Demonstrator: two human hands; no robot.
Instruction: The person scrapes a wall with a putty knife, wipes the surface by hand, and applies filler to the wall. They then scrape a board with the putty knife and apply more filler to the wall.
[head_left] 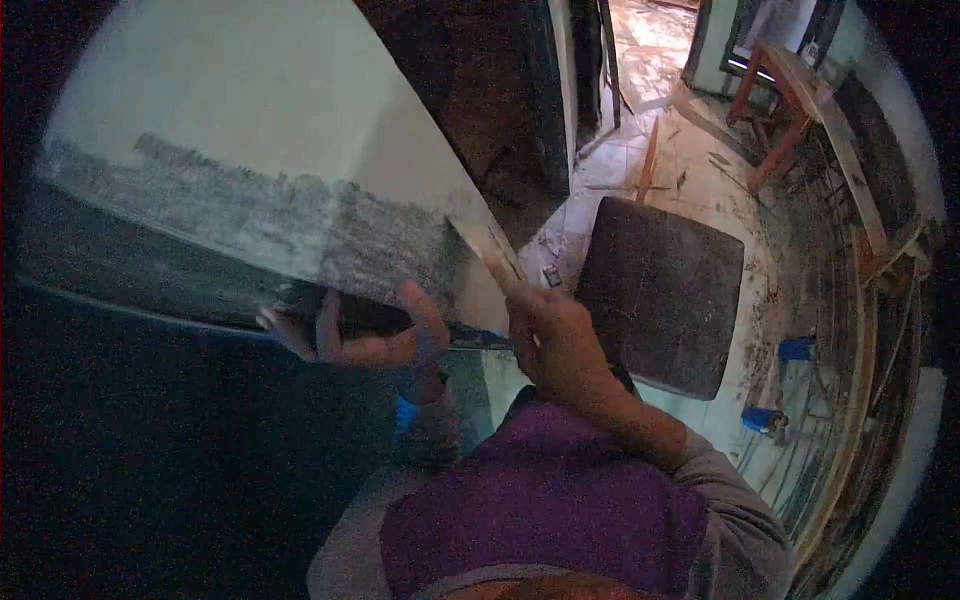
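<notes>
My right hand [562, 345] is closed around a thin, flat, pale tool like a scraper [487, 250]. Its far end rests against the white panel [270, 110] near the panel's right edge, where a rough grey smeared band [350, 235] stops. Below that band runs a dark strip [150, 255] along the lower edge. My left hand [385, 345] is at this strip, its fingers apart and partly bent, fingertips right at the lower edge of the grey band. The palm is in shadow.
A dark, rounded-corner board [660, 295] lies on the littered tile floor [725, 160] to the right. Farther right stand a reddish wooden trestle [780, 110], long timber pieces [858, 300] and two blue objects [765, 418]. A doorway [655, 50] opens at the back.
</notes>
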